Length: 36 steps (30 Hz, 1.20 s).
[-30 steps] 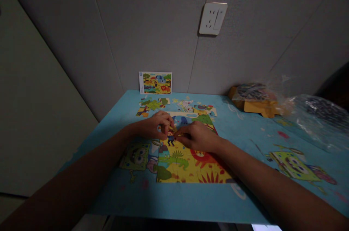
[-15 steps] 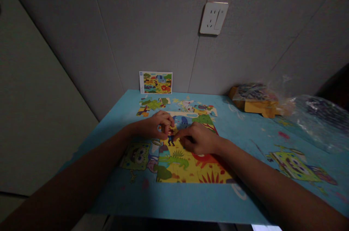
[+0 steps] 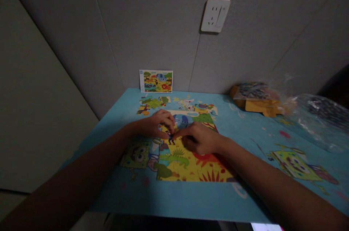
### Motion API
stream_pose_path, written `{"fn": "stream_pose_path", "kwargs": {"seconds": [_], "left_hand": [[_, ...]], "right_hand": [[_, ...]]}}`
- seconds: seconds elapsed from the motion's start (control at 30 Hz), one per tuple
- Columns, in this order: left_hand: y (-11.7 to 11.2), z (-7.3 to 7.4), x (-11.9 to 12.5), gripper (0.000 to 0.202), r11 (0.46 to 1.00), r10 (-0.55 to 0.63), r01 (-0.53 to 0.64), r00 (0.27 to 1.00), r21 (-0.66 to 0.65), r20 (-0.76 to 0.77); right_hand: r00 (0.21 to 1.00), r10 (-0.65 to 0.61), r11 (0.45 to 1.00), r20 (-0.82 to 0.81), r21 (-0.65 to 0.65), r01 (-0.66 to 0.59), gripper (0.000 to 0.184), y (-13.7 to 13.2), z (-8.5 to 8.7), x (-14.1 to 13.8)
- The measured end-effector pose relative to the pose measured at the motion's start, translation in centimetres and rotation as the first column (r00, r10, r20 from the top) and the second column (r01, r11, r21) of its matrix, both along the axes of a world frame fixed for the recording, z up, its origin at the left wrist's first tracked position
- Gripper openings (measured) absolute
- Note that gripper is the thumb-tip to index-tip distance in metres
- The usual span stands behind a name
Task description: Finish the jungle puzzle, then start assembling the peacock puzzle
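Observation:
A partly joined jigsaw puzzle [image 3: 191, 174] with a yellow ground, a crocodile, a red lion and a blue elephant lies flat on the table. My left hand [image 3: 159, 122] is at its left edge, thumb and fingers closed around a puzzle piece [image 3: 164, 129] whose outline is partly hidden. From the right, my right hand [image 3: 200, 137] reaches over the puzzle. Its index finger is stretched out and touches the small dark-blue figure beside my left fingertips; the other fingers are curled, and I see nothing held in them.
Loose puzzle pieces [image 3: 154, 104] lie behind the puzzle, and more joined pieces [image 3: 204, 108] sit to their right. A picture card [image 3: 156, 81] leans on the wall. At the right are a yellow box [image 3: 259, 106] and clear plastic wrapping [image 3: 319, 114] on the blue patterned table [image 3: 163, 202].
My left fingers have come down closer to the puzzle surface, next to my right index fingertip. My right hand stays nearly in place. The view has shifted slightly.

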<state>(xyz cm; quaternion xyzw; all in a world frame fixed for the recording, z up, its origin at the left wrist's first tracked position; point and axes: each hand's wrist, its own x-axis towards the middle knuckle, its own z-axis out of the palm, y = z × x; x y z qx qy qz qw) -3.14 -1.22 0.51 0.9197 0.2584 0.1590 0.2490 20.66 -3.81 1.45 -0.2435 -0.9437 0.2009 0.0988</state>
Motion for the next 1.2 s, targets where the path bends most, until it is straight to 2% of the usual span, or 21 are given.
{"fn": "stream_pose_path", "kwargs": {"seconds": [0.27, 0.43, 0.6, 0.7, 0.77, 0.93, 1.07, 1.2], "left_hand": [[0.1, -0.4, -0.2, 0.015, 1.0, 0.023, -0.023, 1.0, 0.003, 0.002], [0.1, -0.3, -0.1, 0.012, 1.0, 0.022, -0.022, 1.0, 0.016, -0.004], [0.0, 0.0, 0.0, 0.012, 1.0, 0.011, -0.01, 1.0, 0.018, -0.019], [0.0, 0.0, 0.0, 0.012, 1.0, 0.005, -0.005, 1.0, 0.019, -0.017], [0.1, 0.0, 0.0, 0.012, 1.0, 0.012, -0.011, 1.0, 0.026, -0.017], [0.2, -0.2, 0.0, 0.011, 1.0, 0.008, -0.008, 1.0, 0.015, -0.004], [0.2, -0.3, -0.1, 0.01, 1.0, 0.004, -0.004, 1.0, 0.019, -0.002], [0.3, -0.4, -0.1, 0.006, 0.999, 0.005, -0.005, 1.0, 0.034, -0.003]], "right_hand": [[0.996, -0.041, 0.998, -0.078, 0.048, 0.045, 0.048, -0.3, 0.3, 0.1], [0.999, 0.031, 0.996, 0.02, 0.087, -0.032, 0.039, -0.2, 0.3, -0.1], [0.999, -0.043, 0.989, 0.03, 0.142, 0.038, 0.045, -0.8, 0.3, -0.3], [0.999, -0.045, 0.989, -0.014, 0.144, 0.046, 0.052, -1.3, 0.5, -0.6], [0.999, 0.003, 0.99, -0.041, 0.143, 0.003, 0.054, -1.5, 0.6, -0.8], [0.994, 0.104, 0.992, 0.015, 0.064, -0.105, 0.046, -1.6, 0.6, -1.0], [0.996, 0.08, 0.996, 0.026, 0.04, -0.081, 0.049, -1.8, 0.8, -1.1], [0.999, -0.009, 0.999, -0.032, 0.032, 0.01, 0.059, -2.0, 0.9, -1.1]]}}
